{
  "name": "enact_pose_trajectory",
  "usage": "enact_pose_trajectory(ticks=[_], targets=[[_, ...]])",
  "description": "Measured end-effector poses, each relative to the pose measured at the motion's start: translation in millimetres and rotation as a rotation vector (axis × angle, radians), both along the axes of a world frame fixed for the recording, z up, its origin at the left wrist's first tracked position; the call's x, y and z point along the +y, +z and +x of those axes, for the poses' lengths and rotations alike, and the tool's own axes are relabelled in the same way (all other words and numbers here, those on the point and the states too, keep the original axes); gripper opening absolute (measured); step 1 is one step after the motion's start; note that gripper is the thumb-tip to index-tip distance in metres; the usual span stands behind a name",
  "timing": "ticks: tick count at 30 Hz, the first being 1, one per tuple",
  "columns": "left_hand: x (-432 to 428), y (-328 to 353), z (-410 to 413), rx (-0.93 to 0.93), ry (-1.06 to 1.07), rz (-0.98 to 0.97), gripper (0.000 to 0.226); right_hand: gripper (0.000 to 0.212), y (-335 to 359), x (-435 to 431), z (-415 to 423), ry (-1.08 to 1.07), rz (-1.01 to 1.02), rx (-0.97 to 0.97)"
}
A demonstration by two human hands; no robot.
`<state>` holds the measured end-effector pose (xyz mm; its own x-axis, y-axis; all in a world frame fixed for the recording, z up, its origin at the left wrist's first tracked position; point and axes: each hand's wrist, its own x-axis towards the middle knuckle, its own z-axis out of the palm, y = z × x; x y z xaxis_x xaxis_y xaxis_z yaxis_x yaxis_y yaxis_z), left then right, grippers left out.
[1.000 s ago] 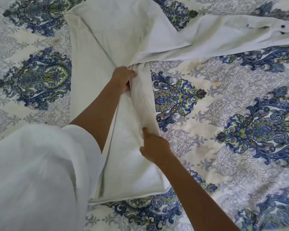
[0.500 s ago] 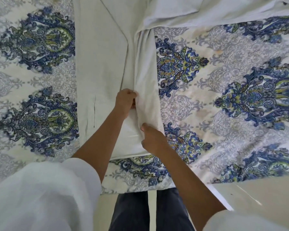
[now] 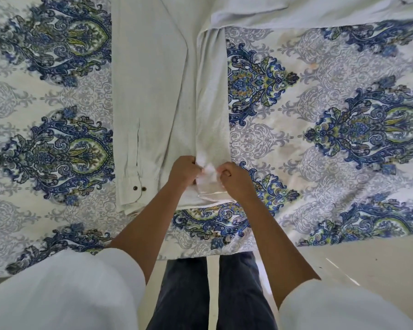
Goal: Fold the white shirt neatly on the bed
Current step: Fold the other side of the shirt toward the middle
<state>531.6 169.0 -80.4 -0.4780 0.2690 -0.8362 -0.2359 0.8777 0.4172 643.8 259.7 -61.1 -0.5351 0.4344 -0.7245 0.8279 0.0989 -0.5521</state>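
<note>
The white shirt (image 3: 153,91) lies lengthwise on the patterned bedspread (image 3: 320,139), its hem near the bed's front edge. One sleeve is folded down along its left side, the cuff with two dark buttons (image 3: 138,188) near the hem. The other sleeve (image 3: 320,13) stretches to the right at the top. A narrow strip of the shirt's right side is folded inward. My left hand (image 3: 184,171) and my right hand (image 3: 234,178) sit close together and each pinches the lower end of that strip just above the hem.
The bed's front edge (image 3: 200,251) runs across below the hem. My legs in dark trousers (image 3: 210,294) stand against it. Pale floor (image 3: 367,270) shows at the lower right. My white sleeves fill the bottom corners.
Both hands slid down the folded strip toward the hem and came together. My view drew back, so the bed edge and my legs now show.
</note>
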Motion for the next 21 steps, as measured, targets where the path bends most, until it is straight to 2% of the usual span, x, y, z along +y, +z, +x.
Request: enact_pose_trajectory(ticks=[2, 5, 7, 8, 10, 12, 15, 17, 21], targets=[[4.0, 2.8, 2.6, 0.099, -0.05, -0.079, 0.002, 0.022, -4.0, 8.0, -0.7, 0.042, -0.047, -0.027], [20.1, 10.0, 11.4, 0.599, -0.309, -0.283, 0.037, 0.022, 0.8, 23.7, -17.6, -0.126, 0.033, 0.033], [30.5, 13.7, 19.7, 0.846, -0.466, -0.231, 0.051, 0.024, 3.8, 36.8, -35.8, -0.245, 0.23, 0.169], [32.3, 8.8, 24.6, 0.912, -0.552, -0.15, 0.054, 0.025, 3.2, 41.6, -45.0, -0.224, 0.333, 0.237], [24.6, -12.3, 39.5, 0.93, -0.764, 0.032, 0.056, 0.033, -4.8, 44.9, -59.7, -0.025, 0.472, 0.354], [4.4, -34.1, 55.4, 0.887, -0.918, 0.172, 0.057, 0.043, -25.0, 45.9, -68.5, 0.326, 0.586, 0.398], [-13.3, -49.3, 56.3, 0.906, -1.042, 0.259, 0.061, 0.063, -53.2, 67.5, -85.8, 0.823, 0.73, 0.226], [-14.4, -53.0, 51.8, 0.918, -1.043, 0.274, 0.062, 0.059, -66.8, 90.0, -107.7, 0.917, 0.796, 0.167], [-12.8, -51.6, 46.1, 0.955, -1.045, 0.313, 0.063, 0.053, -67.1, 127.6, -157.0, 0.834, 0.904, 0.146]])
